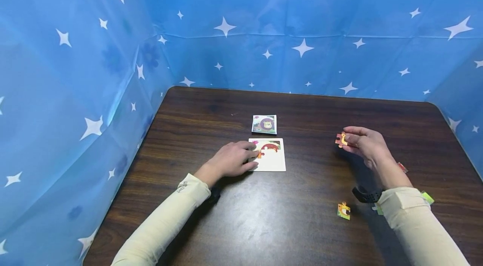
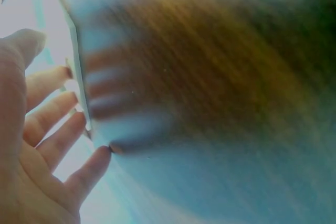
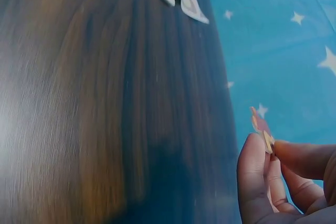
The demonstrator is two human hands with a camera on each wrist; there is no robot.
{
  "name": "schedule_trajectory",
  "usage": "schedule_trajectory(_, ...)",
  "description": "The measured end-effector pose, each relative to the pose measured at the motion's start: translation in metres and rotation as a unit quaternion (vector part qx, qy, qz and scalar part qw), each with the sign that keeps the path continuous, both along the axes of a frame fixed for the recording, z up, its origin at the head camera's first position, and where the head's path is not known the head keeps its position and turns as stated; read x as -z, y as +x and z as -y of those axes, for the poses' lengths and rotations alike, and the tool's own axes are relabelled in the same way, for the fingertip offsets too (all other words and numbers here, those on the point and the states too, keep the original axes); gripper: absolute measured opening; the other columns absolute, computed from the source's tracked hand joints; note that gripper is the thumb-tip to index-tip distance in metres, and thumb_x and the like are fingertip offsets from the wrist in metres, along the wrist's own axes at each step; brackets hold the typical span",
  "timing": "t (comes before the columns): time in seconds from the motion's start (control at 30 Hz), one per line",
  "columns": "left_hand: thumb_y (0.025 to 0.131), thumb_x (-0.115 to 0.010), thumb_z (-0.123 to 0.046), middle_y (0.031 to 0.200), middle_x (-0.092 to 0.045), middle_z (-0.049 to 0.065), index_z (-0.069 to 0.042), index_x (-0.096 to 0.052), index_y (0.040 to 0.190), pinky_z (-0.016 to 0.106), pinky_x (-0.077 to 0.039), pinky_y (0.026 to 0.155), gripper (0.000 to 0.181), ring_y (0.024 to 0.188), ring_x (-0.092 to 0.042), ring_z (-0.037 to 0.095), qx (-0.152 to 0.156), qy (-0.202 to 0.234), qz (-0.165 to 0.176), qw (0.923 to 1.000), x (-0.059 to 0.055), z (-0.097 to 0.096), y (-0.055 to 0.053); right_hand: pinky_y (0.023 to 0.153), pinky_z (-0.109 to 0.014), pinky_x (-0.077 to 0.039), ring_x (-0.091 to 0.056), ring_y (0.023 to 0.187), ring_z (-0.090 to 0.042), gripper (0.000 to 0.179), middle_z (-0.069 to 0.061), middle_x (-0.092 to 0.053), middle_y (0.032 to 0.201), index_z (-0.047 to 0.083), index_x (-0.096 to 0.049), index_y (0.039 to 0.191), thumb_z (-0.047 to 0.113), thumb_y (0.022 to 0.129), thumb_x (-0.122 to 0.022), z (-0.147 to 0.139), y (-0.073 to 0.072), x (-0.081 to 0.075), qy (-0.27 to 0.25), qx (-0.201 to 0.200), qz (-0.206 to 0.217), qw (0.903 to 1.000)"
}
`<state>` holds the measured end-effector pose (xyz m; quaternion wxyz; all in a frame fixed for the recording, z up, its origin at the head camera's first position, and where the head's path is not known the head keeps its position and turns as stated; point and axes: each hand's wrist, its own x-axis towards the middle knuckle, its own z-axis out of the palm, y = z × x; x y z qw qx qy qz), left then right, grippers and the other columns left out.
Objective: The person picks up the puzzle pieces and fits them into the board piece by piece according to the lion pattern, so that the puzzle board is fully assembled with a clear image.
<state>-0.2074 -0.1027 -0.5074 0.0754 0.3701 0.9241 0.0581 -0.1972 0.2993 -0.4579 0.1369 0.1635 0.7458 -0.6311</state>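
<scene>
A white puzzle board [image 1: 274, 162] lies flat at mid-table, with part of a reddish-orange picture in its upper half. My left hand [image 1: 235, 159] rests at the board's left side, fingers extended over its edge; in the left wrist view the fingers [image 2: 55, 136] look nearly straight and spread. To the right, above the table, my right hand [image 1: 369, 147] pinches a red and yellow jigsaw piece [image 1: 340, 140] between thumb and fingers. The right wrist view shows the same jigsaw piece [image 3: 261, 124] nearly edge-on.
A square picture card [image 1: 264, 124] with a lion lies just beyond the board. Nearer me on the right is a yellow-green jigsaw piece [image 1: 344, 211]. Red [image 1: 402, 167] and green pieces [image 1: 427, 198] are partly hidden by my right arm. A starry blue curtain [image 1: 264, 14] borders the table.
</scene>
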Motion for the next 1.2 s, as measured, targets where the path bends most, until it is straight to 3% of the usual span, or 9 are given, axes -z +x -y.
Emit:
schedule_trajectory(0.47,0.097,-0.064,-0.047,0.148,-0.056,0.004,-0.02,-0.063,0.139,0.046,-0.048,0.108,0.049,0.139,-0.051,0.021,-0.008,-0.007,-0.01,0.9999,0.006,-0.002,-0.005,0.079,-0.024,-0.06,-0.073,0.08,-0.005,0.042,0.005,-0.067,0.1,-0.002,-0.046,0.146,0.004,0.104,-0.051,0.067,-0.018,-0.001,-0.033,-0.012,-0.003,0.9994)
schedule_trajectory(1.03,0.1,-0.061,-0.045,0.152,-0.053,0.004,-0.023,-0.057,0.144,0.047,-0.047,0.109,0.05,0.14,-0.05,0.022,-0.005,-0.009,-0.015,0.9998,0.005,0.001,-0.002,0.077,-0.024,-0.061,-0.07,0.083,-0.01,0.039,-0.008,-0.062,0.112,-0.002,-0.052,0.142,-0.001,0.102,-0.051,0.141,-0.025,0.027,-0.051,-0.029,0.031,0.9978)
schedule_trajectory(1.2,0.1,-0.061,-0.046,0.153,-0.052,0.004,-0.023,-0.057,0.144,0.047,-0.046,0.11,0.05,0.141,-0.05,0.022,-0.006,-0.011,-0.015,0.9998,0.004,0.001,-0.003,0.077,-0.028,-0.061,-0.07,0.082,-0.012,0.036,-0.011,-0.063,0.111,0.0,-0.058,0.136,-0.003,0.1,-0.053,0.161,-0.023,0.033,-0.026,-0.047,0.036,0.9979)
